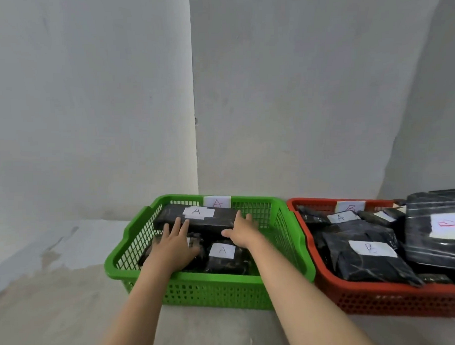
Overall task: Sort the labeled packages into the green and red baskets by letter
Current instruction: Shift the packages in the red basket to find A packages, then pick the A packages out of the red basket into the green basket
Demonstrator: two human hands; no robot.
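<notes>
A green basket (121,256) tagged A stands on the floor, and both my hands reach into it. A long black package (212,222) labelled A lies across the basket's far side. My left hand (173,245) rests on its left end, fingers spread. My right hand (242,230) presses its right end, fingers wrapped over the far edge. A smaller black package (225,257) labelled A lies below in the basket. The red basket (380,301) tagged B stands to the right, holding several black packages, one labelled A (341,217), others labelled B (371,255).
A large black package (430,242) with a red B label lies on the red basket's right side. Grey walls meet in a corner right behind the baskets. Bare stained concrete floor (58,294) stretches to the left and front.
</notes>
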